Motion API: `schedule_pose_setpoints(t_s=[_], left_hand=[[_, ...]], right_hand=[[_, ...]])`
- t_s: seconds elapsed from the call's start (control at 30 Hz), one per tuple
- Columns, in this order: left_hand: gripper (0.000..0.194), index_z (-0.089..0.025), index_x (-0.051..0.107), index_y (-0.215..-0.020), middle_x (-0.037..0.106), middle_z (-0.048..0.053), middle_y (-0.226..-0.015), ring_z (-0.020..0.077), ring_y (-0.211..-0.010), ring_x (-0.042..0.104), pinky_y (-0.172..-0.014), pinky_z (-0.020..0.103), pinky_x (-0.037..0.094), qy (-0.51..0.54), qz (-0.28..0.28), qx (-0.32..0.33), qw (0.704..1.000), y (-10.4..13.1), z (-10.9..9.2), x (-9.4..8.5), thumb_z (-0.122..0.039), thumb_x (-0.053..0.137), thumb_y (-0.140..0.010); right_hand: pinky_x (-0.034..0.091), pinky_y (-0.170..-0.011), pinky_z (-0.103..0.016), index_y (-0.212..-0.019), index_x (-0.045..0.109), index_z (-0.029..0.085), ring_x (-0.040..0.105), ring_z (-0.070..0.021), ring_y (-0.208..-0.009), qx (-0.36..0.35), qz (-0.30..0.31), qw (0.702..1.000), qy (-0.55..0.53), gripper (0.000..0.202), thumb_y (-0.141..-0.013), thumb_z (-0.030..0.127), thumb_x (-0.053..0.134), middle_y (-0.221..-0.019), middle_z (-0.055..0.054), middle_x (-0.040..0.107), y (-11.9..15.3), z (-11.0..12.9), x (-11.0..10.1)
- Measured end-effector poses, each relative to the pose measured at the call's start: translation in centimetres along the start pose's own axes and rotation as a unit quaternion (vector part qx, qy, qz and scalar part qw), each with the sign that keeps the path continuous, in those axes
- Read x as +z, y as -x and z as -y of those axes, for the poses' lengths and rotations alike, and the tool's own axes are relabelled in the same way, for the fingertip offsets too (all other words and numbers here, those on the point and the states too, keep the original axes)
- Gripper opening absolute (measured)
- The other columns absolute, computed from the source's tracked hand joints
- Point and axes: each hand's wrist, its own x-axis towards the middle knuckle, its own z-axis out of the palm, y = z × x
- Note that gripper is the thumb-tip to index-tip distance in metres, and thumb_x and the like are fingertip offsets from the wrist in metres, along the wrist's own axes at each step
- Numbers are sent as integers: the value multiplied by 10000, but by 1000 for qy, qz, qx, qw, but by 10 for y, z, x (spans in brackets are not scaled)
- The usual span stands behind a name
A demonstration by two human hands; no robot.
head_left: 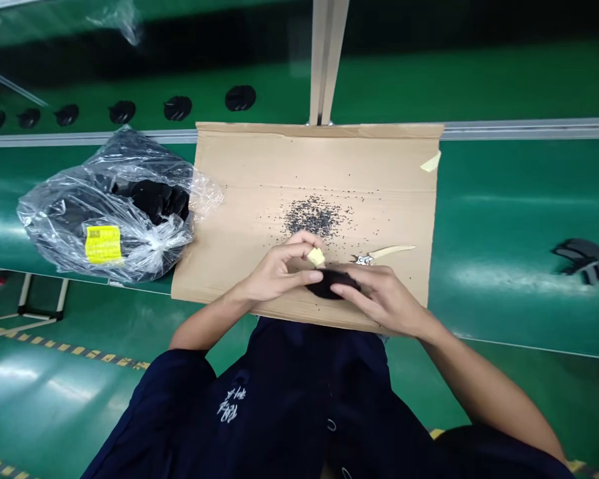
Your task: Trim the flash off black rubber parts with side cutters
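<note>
Head view shows both bare hands close together over the near edge of a cardboard sheet [239,219], holding one black part [325,286] between them. The left hand [279,271] lays its thumb on the left end of the part, while its forefinger curves over with a small pale yellow piece [316,256] at the tip; whether that piece is wrapped round the finger or pinched cannot be told. The right hand [382,293] grips the other end, thumb on the near side and fingers along the far side, closed to the part's thickness. Just beyond the hands, a scatter of tiny black bits [312,216] lies on the cardboard, and a pair of cutters [382,253] with a pale handle rests near the right hand. Another pale yellow strip [431,161] sits at the sheet's far right corner. To the left, a clear plastic bag [70,199] with a yellow label [103,244] holds more black pieces and overlaps the cardboard's edge. A loose black piece [586,259] lies well apart on the green tabletop [504,299] to the right.
</note>
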Motion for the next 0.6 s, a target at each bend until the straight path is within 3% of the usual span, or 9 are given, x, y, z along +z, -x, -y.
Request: schedule_pose_setpoints(t_s=[0.07,0.2,0.3,0.43,0.6], left_hand=[[350,-163,687,-808,594,56,-991,156,-910,597,-857,287,507,84,40,-49,994,3,-3,-4,-482,829,-816],[414,-150,638,-744,551,47,-924,126,-799,519,-719,241,467,181,-40,-100,978,10,1,-1,-500,858,-765],[493,-156,592,-721,526,52,-904,133,-773,498,-675,251,465,223,-49,-146,963,14,8,7,-579,847,-733],[576,-183,500,-694,481,54,-897,156,-799,505,-680,288,485,251,-23,-127,960,21,18,18,-669,808,-721],[652,-205,464,-737,459,37,-824,160,-748,530,-648,303,503,191,-34,-113,974,35,25,26,-828,656,-762]], right_hand=[[542,-851,-308,-1090,713,192,713,-198,-920,-30,27,999,6,289,-1057,382,498,-1013,-85,760,-2,6,-4],[459,-680,-271,-878,665,167,621,-159,-701,-41,52,997,31,299,-1035,393,549,-805,-53,695,-6,9,-10],[405,-624,-258,-804,626,170,539,-131,-629,-24,74,997,-18,323,-1025,398,568,-724,-16,628,-11,9,-13],[385,-621,-250,-805,605,179,489,-115,-620,-24,91,992,-79,284,-1030,342,551,-682,16,553,-15,15,-19],[319,-560,-246,-689,495,196,414,-100,-564,-9,156,980,-120,377,-1019,373,543,-599,47,454,-16,18,-24]])
